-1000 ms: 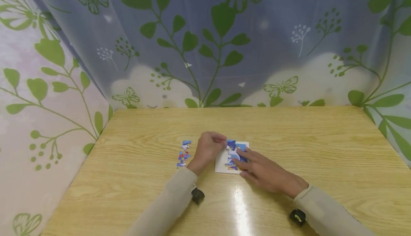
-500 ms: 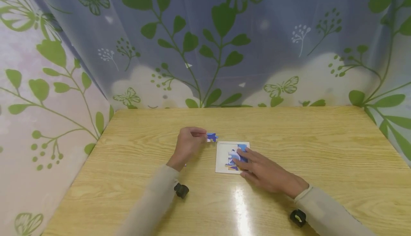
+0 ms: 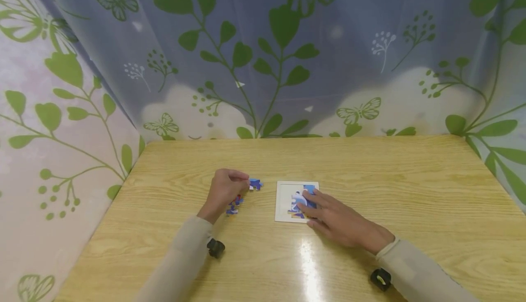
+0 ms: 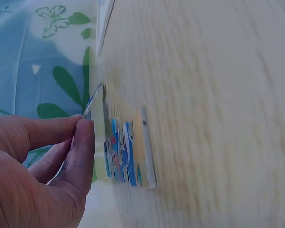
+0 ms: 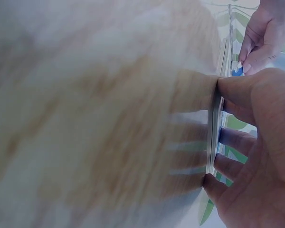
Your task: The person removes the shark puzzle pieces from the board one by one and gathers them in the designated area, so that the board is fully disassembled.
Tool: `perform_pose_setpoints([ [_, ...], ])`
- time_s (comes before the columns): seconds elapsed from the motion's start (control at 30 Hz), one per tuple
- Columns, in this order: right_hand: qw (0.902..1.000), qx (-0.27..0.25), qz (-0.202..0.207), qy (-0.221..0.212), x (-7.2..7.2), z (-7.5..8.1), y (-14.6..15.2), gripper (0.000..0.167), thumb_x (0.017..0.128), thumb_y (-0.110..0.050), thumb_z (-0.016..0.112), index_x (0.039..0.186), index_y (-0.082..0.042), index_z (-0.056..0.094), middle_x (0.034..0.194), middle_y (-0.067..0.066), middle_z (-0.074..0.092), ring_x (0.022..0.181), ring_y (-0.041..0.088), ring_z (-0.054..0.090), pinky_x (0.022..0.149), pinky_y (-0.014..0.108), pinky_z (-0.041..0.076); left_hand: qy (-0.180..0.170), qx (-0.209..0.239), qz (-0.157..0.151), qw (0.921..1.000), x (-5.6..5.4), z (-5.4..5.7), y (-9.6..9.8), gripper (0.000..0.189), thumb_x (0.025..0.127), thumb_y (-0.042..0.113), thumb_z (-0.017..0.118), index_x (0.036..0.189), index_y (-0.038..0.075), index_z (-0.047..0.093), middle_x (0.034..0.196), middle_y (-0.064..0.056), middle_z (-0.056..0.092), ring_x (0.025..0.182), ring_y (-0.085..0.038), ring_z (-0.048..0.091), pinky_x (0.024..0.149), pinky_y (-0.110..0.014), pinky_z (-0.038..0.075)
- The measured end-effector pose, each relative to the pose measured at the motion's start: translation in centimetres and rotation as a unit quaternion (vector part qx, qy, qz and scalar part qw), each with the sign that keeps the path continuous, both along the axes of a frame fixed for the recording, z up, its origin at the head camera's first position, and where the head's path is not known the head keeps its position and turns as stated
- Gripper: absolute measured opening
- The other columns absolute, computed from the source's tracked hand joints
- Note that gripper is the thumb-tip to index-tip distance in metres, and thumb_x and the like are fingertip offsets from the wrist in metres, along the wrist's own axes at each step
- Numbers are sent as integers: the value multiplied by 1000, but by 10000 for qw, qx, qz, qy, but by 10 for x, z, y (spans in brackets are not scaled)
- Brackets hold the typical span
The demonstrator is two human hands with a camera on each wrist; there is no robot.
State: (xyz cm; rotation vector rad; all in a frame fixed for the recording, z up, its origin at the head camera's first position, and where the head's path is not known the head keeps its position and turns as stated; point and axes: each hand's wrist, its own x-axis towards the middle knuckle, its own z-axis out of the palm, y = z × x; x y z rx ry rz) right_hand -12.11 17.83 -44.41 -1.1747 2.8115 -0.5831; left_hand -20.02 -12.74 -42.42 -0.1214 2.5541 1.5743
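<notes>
Thumb and fingers of the left hand [image 3: 223,188] pinch a blue puzzle piece [image 3: 255,184] by its left end; in the left wrist view it shows nearly edge-on, with a shadow beside it, so it seems to be just off the surface [image 3: 370,165]. Near and left of it, partly behind that hand, lie the loose pieces [image 3: 232,211], grouped close together. The right hand [image 3: 339,217] has its fingers spread and nearly straight, resting over the right side of the white tray [image 3: 285,197], well apart from the loose group. The tray's left part is bare, while the seated pieces [image 3: 299,198] fill its middle and run right under those fingers, where the rest is hidden. The step in hand looks like setting the pinched piece down by the loose ones. That would call for lowering it flat at the far end of the group without nudging its neighbours, then easing the pinch, the right hand's light press enough to steady the tray. Behind the surface's far edge hangs a leaf-patterned cloth [image 3: 312,87].
</notes>
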Motion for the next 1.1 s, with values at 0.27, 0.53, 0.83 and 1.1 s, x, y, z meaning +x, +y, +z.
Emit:
perform_pose_setpoints([
  [0.27, 10000, 22, -13, -24, 0, -1, -1, 47, 105, -20, 55, 147, 1, 49, 155, 29, 36, 143, 51, 30, 115, 60, 27, 119, -391, -119, 9991, -1, -4, -2, 12, 86, 4, 78, 97, 3, 77, 89, -8, 74, 74, -20, 68, 63, -27, 54],
  [0.53, 9996, 7, -89, -282, 1, 1, 0, 47, 106, -21, 54, 148, -1, 47, 157, 28, 34, 145, 50, 27, 116, 60, 26, 246, -505, -154, 9983, 0, -3, -3, 13, 86, 5, 77, 99, 2, 77, 90, -8, 73, 73, -22, 69, 62, -29, 56],
  [0.83, 9970, -12, -394, -662, 5, 2, 18, 49, 106, -24, 54, 151, -6, 45, 160, 23, 30, 146, 50, 22, 114, 61, 26, 404, -635, -524, 9958, 4, 4, 14, 12, 88, 7, 77, 100, 2, 77, 94, -7, 74, 84, -20, 69, 73, -31, 58],
  [1.1, 9977, -56, -353, -569, 5, 3, 23, 49, 106, -24, 55, 150, -6, 45, 159, 24, 31, 145, 51, 24, 113, 61, 28, 691, -1091, -1730, 9764, 13, 5, 60, 17, 87, 8, 79, 102, 1, 77, 96, -7, 75, 88, -19, 70, 78, -30, 58],
])
